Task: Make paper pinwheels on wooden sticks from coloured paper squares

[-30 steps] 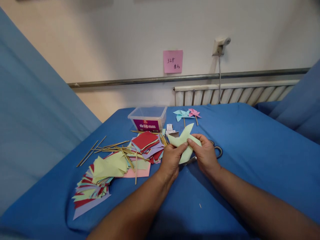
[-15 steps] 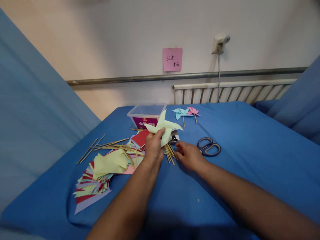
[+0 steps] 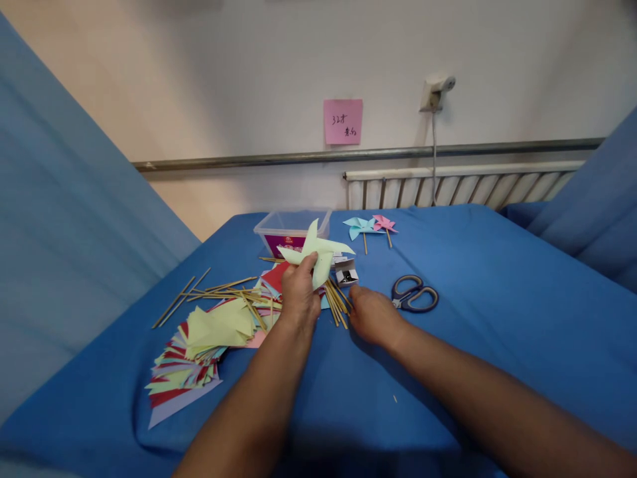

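Lower left of the frame there's a messy fan of cut paper squares (image 3: pixel 192 362), red, purple, yellow-green, too many to count, lying on the blue sheet (image 3: pixel 497 318). Just above it is a scatter of thin wooden sticks (image 3: pixel 223 292), easily a dozen or more, a few strays off to the left.

Center of the frame: the left hand (image 3: pixel 298 299) is closed around the middle of a pale green paper pinwheel (image 3: pixel 316 255), holding it up above the pile, blades folded and no stick on it as far as I can see. Behind it sits one clear plastic tub (image 3: pixel 291 229) with a purple label.

Right of that, the right hand (image 3: pixel 373 315) is down on the sheet, fingers at the end of a small bundle of sticks (image 3: pixel 337 300); can't tell if it's actually pinching one or just touching. One little white box (image 3: pixel 346 272) sits just above the bundle.

Upper center-right: two finished pinwheels on sticks, a light blue one (image 3: pixel 361 227) and a pink one (image 3: pixel 384 224). One pair of scissors (image 3: pixel 415 294) lies right of the hand.

So my read is two done, the third folded and lacking its stick, and plenty of paper left.
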Motion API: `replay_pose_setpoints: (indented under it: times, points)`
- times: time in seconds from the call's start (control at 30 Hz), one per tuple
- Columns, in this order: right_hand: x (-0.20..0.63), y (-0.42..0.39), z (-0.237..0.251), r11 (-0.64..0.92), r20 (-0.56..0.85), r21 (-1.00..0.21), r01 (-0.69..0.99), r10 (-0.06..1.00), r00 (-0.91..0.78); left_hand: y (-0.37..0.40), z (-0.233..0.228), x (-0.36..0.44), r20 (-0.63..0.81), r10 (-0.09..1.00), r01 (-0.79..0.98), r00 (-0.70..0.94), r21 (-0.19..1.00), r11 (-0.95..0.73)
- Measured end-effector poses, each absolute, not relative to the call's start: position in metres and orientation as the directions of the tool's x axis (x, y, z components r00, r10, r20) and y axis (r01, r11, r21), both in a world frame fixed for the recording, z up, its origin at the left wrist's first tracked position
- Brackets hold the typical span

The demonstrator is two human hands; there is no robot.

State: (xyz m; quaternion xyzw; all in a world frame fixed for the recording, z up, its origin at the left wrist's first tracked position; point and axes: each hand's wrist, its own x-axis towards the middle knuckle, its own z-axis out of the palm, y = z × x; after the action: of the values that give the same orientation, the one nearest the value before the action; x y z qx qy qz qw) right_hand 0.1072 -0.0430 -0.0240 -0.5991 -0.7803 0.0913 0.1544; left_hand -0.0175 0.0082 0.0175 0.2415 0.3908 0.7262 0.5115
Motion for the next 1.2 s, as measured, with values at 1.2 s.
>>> replay_pose_setpoints:
  times: [1.2]
  points:
    - [0.134, -0.038, -0.031, -0.288, -0.072, -0.908, -0.305, 0.824, -0.563, -0.015, 0.015, 0.007, -0.162, 0.987, -0.559, -0.004, 0.819, 0.132]
